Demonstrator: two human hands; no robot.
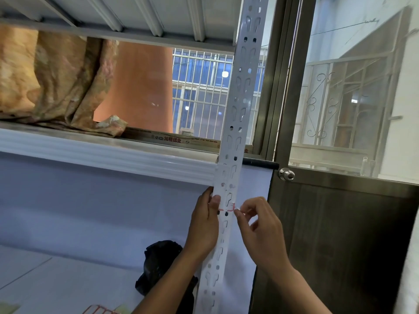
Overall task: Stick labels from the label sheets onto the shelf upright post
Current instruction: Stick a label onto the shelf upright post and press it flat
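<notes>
The white perforated shelf upright post (240,105) runs from the top of the view down to the bottom middle. A small white label with a red border (226,209) lies across the post just below the shelf beam. My left hand (204,225) grips the post's left edge, its thumb pressing on the label's left end. My right hand (258,227) pinches the label's right end at the post's right edge with thumb and forefinger. A label sheet with red outlines (99,310) shows partly at the bottom edge, on the lower shelf.
A white shelf beam (108,155) meets the post on the left, with folded cloth (56,82) on the shelf above it. A black plastic bag (161,266) lies on the lower shelf. A dark door with a round knob (286,174) stands right of the post.
</notes>
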